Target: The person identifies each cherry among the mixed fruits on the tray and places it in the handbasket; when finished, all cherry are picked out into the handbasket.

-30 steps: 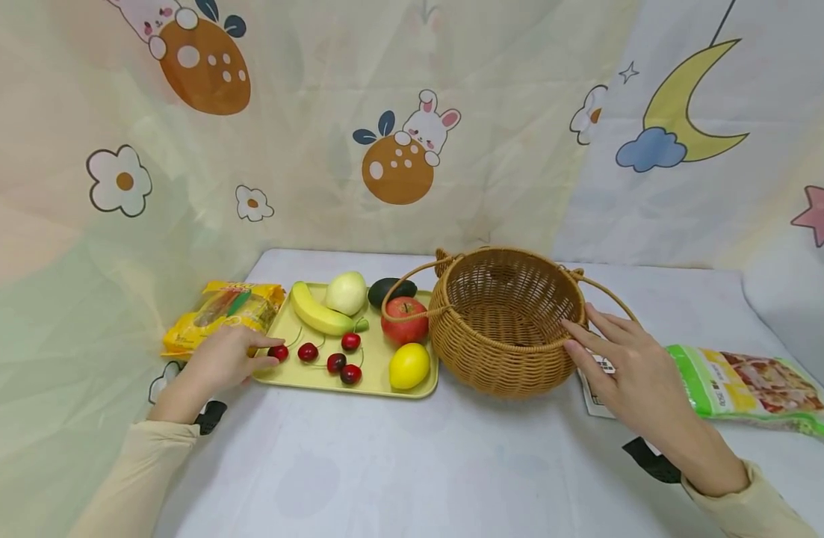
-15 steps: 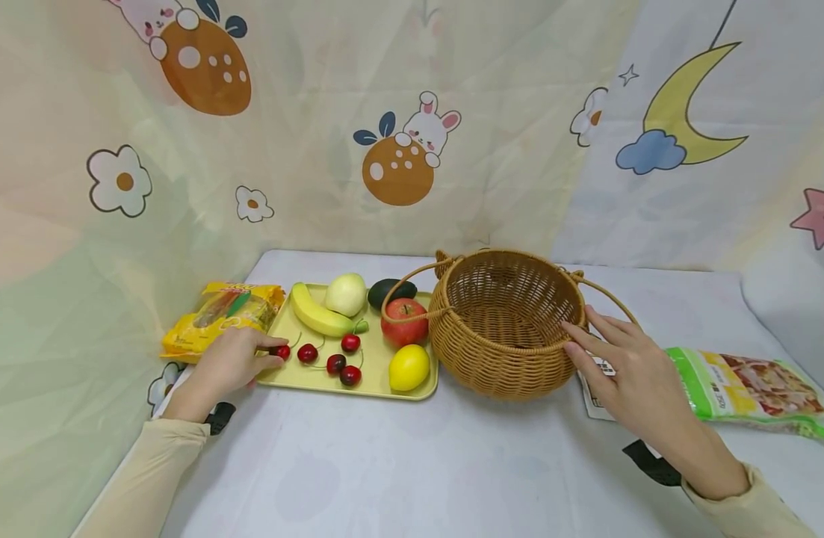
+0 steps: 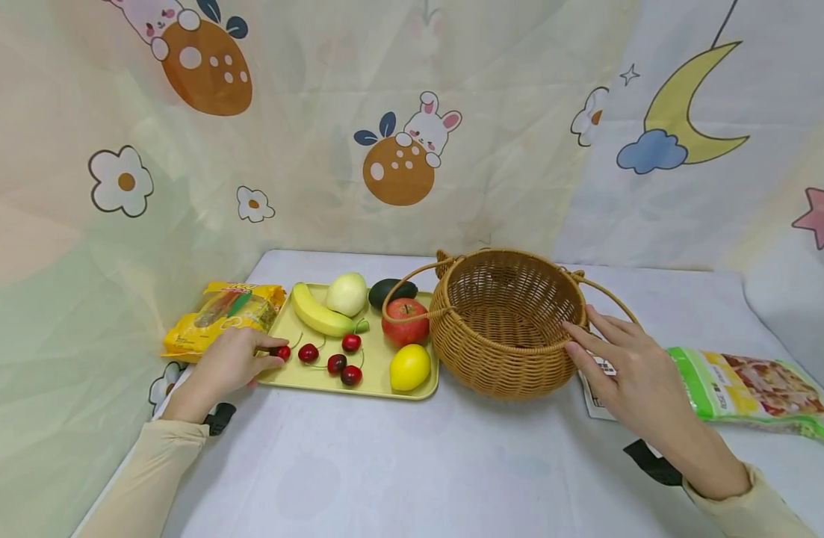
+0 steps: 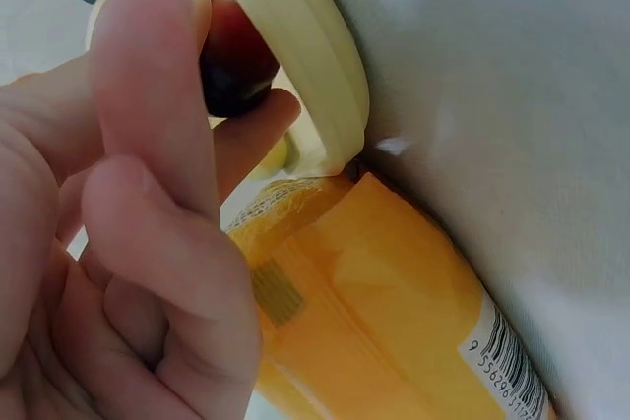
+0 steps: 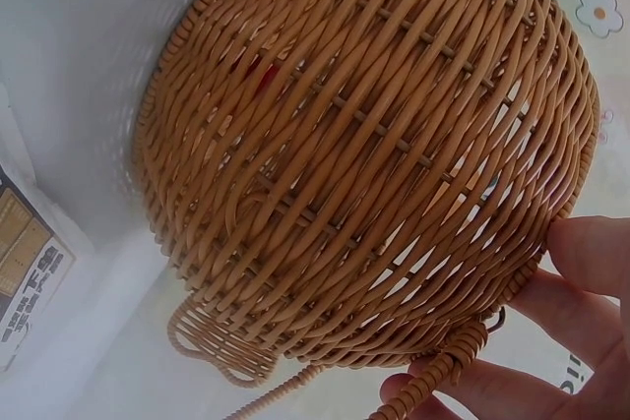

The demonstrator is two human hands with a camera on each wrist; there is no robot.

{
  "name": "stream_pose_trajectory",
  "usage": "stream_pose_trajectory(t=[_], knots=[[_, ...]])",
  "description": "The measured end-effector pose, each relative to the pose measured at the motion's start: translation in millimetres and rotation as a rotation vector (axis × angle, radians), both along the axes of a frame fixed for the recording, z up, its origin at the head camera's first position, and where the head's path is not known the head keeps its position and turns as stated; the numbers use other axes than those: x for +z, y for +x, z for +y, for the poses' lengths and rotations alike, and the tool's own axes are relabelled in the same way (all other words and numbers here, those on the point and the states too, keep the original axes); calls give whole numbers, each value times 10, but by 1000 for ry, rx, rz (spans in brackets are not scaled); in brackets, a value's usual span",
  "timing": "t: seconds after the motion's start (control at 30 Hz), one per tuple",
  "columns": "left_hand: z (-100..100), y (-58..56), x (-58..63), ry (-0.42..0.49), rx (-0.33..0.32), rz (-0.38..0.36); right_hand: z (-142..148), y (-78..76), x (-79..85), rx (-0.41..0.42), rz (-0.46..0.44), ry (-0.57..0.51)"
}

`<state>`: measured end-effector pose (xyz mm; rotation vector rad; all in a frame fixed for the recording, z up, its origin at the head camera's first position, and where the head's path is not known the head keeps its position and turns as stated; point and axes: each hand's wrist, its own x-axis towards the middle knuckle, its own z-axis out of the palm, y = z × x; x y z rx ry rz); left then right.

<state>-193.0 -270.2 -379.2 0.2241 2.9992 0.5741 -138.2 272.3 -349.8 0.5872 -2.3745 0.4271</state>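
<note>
My left hand point(image 3: 231, 364) pinches the leftmost cherry point(image 3: 285, 353) between thumb and fingers, at the left edge of a yellow tray point(image 3: 297, 377). In the left wrist view that dark red cherry point(image 4: 241, 61) shows between the fingertips. Several more cherries point(image 3: 351, 374) with stems lie on the tray. Behind and beside them are a banana point(image 3: 320, 314), a pale green round fruit point(image 3: 347, 294), a dark avocado-like fruit point(image 3: 385, 292), a red apple point(image 3: 403, 323) and a lemon point(image 3: 409, 368). My right hand point(image 3: 633, 377) grips the right rim of a brown wicker basket point(image 3: 506, 366), which has nothing inside.
A yellow food packet point(image 3: 210, 317) lies left of the tray, partly behind my left hand. Right of my right hand lies a green and white food bag point(image 3: 754, 385). A white printed packet point(image 3: 595, 403) is partly hidden under that hand. Patterned cloth hangs behind the table.
My left hand has moved slightly right, bringing its fingertips around the leftmost cherry, which has shifted a little to the right. My right hand stays on the basket rim.
</note>
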Motion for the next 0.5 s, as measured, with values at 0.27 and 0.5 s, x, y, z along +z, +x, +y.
stream_pose_trajectory(t=[0.27,0.5], knots=[[-29,45,151,36,19,-41,6,0,3,5,-6,-3],[-25,25,370,10,-38,74,7,1,2,3,0,1]])
